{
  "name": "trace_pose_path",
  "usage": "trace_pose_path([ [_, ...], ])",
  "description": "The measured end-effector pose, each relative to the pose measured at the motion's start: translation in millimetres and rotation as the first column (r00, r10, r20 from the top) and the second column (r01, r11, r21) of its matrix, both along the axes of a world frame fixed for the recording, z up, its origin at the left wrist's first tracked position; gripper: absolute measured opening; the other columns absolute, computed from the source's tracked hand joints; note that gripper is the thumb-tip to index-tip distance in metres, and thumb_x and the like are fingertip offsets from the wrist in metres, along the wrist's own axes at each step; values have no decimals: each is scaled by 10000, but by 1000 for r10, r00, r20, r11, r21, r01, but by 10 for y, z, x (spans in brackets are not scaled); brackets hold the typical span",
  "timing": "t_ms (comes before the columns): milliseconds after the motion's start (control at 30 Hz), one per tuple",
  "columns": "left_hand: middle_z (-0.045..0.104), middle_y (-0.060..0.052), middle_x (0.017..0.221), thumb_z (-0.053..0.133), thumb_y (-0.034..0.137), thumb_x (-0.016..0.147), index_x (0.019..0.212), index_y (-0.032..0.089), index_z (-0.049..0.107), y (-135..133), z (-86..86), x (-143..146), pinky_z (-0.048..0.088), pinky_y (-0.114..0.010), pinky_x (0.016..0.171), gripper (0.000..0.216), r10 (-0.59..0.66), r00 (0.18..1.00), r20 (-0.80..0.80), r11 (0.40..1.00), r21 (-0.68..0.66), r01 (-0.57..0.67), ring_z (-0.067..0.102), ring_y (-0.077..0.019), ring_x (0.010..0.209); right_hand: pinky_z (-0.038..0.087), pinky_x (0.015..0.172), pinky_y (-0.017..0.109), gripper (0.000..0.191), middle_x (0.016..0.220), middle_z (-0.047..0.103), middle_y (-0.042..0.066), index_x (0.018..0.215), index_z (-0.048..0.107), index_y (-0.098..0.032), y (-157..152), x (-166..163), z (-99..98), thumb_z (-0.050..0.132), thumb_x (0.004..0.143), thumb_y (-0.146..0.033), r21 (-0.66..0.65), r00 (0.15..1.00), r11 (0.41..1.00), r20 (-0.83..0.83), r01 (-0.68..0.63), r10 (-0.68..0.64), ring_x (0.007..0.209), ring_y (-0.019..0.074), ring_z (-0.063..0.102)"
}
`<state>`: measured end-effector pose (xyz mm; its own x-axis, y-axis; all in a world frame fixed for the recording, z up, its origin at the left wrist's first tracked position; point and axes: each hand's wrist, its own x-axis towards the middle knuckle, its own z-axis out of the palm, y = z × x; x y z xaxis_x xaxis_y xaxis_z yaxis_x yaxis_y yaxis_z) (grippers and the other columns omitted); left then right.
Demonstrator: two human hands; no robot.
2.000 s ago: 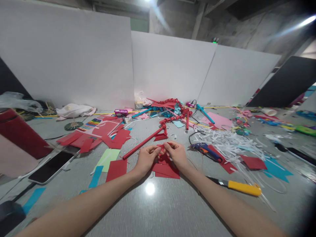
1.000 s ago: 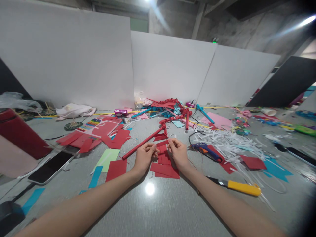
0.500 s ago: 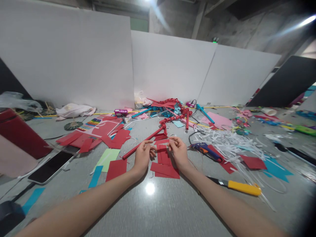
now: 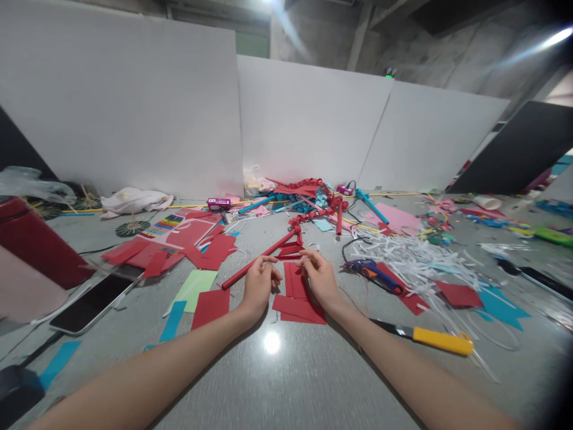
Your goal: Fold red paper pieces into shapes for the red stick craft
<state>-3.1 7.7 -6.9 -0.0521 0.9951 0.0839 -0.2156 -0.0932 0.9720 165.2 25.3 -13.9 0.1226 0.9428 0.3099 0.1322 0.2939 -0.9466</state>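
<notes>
My left hand (image 4: 258, 286) and my right hand (image 4: 321, 279) meet at the middle of the grey table (image 4: 286, 382). Both pinch the ends of a narrow red paper strip (image 4: 289, 257) held flat between them. Under the hands lie several red paper pieces (image 4: 299, 301). A long red rolled paper stick (image 4: 257, 261) lies just beyond my left hand, running up to the right.
A blue glue gun (image 4: 373, 272) and white paper shreds (image 4: 416, 257) lie to the right, a yellow-handled knife (image 4: 430, 338) nearer. Red sheets (image 4: 179, 242), a phone (image 4: 92, 301) and a red cylinder (image 4: 31, 245) sit left. White boards (image 4: 308, 125) wall the back.
The folded red piece between my fingers has been drawn out into a thin strip, and my hands have moved apart and slightly farther from me.
</notes>
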Motion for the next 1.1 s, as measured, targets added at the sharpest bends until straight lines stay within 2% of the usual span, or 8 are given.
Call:
trace_pose_path([
  [100,615,21,616,534,268,812,999,177,601,1,2,-1,415,-203,466,218,-2,1000,-8,1000,2,2,524,-108,467,477,827,344,256,930,711,60,1080,655,-181,-12,9,-26,507,883,-252,80,965,993,239,86,-103,871,217,644],
  [233,611,20,614,518,256,814,980,179,600,-10,22,4,424,-203,468,200,4,1000,-24,1000,4,-4,527,-110,473,386,946,413,388,1107,699,102,1188,635,-198,-52,-7,-49,549,810,-179,123,766,978,608,171,-210,1081,294,553],
  [333,610,22,609,525,268,814,971,182,598,-16,32,8,428,-202,468,193,1,1000,-10,1000,-2,-2,522,-109,469,332,952,434,422,1180,674,115,1250,623,-225,-76,-27,-65,571,832,-200,131,625,972,747,198,-228,1118,322,517],
  [400,611,21,609,529,277,815,973,181,599,-14,28,9,430,-205,467,198,-1,1000,-5,1000,-3,1,519,-110,465,317,939,432,402,1171,672,115,1264,622,-239,-80,-32,-77,565,866,-223,130,580,972,784,195,-221,1103,323,518],
  [667,611,22,602,532,267,805,968,182,602,-4,12,6,424,-203,462,197,6,1000,-22,1000,8,-6,519,-111,462,296,895,407,291,1127,694,106,1191,666,-238,-69,-20,-89,568,917,-256,118,568,980,801,159,-189,1093,312,533],
  [767,601,25,602,524,252,804,976,181,595,-8,22,9,429,-204,461,199,-1,1000,-20,1000,5,1,514,-111,465,294,876,403,240,1118,688,111,1132,688,-234,-79,-21,-77,579,949,-347,118,563,980,804,160,-189,1081,314,533],
  [900,601,23,603,533,268,815,979,177,596,-6,17,8,427,-204,457,198,-7,1000,-16,1000,9,7,512,-111,460,283,857,394,274,1090,686,96,1088,696,-247,-84,-19,-79,612,947,-466,128,564,980,802,154,-193,1064,313,536],
  [1100,599,23,604,526,262,810,982,175,597,-5,3,4,426,-205,457,205,-5,1000,-14,1000,7,5,516,-110,455,277,849,384,240,1082,696,74,1068,692,-256,-69,-12,-96,661,924,-445,130,580,979,791,156,-197,1073,309,552],
])
